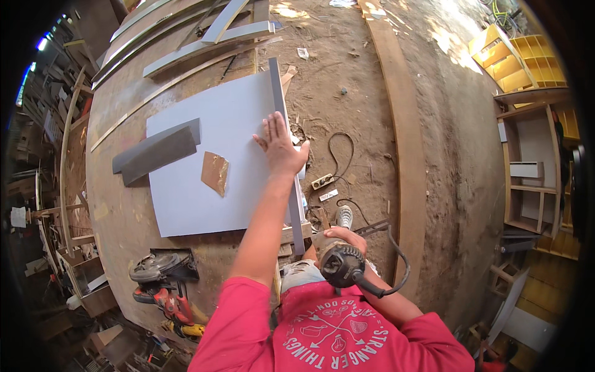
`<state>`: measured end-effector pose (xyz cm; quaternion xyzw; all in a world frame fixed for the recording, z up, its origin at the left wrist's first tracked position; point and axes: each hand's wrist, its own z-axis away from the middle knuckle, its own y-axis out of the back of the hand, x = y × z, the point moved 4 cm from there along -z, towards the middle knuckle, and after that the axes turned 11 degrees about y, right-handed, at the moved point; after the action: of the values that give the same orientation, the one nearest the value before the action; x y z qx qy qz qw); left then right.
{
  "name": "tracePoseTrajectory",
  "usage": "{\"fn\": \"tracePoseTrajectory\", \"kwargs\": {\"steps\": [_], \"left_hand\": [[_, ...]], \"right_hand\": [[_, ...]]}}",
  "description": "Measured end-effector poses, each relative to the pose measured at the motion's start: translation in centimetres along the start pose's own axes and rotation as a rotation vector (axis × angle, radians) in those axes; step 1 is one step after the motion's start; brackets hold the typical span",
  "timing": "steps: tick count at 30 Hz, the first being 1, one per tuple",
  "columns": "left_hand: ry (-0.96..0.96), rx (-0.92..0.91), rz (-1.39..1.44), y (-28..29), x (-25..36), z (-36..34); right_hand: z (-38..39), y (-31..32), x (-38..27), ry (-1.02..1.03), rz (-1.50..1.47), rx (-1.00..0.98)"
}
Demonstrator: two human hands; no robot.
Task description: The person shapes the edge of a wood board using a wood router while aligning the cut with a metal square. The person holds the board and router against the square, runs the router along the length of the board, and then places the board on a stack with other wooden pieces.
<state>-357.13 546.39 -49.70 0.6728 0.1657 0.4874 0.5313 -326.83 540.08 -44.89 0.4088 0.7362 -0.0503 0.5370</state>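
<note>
shirt: red, short sleeves | chest print: white round emblem | shorts: pale denim

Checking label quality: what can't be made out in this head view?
- Power tool: working end hidden under right hand and the tool's body.
- Grey edge strip: middle covered by left hand and forearm.
- Saws at workbench corner: fisheye-bent, details too small.
- Left rim clutter: dark, blurred.
</note>
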Motion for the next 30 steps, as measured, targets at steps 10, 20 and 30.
{"fn": "tracePoseTrajectory", "kwargs": {"steps": [10, 20, 30], "left_hand": [[0.017, -0.026, 0.073, 2.2, -6.5, 0.0], [0.014, 0.047, 0.104, 3.5, -9.9, -0.1], [-0.048, 0.068, 0.189, 3.7, -9.8, -0.2]], "right_hand": [[0.2, 1.1, -0.7, -0.043, 0.008, 0.003], [0.1, -1.4, -0.2, -0.027, -0.043, -0.035], [-2.0, -6.6, -4.5, -0.055, -0.141, -0.030]]}}
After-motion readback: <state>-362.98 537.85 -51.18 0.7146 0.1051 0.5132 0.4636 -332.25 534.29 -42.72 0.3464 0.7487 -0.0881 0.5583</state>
